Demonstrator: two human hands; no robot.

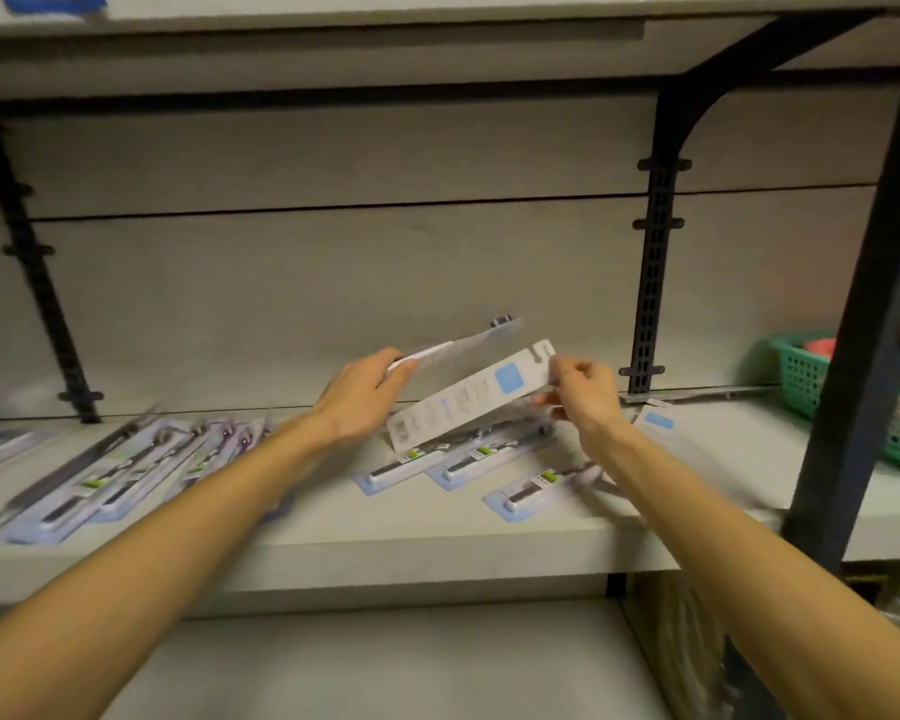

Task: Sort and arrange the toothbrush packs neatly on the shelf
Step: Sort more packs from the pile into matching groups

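Left hand grips one raised toothbrush pack; right hand pinches a back-facing pack — both above the shelf, edges apparently blurred.

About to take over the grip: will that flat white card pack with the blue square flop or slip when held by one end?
The white card pack with the blue square probably stays fairly stiff: it spans straight from the right hand. Likely light, since fingertips pinch it. Its smooth face may slip.
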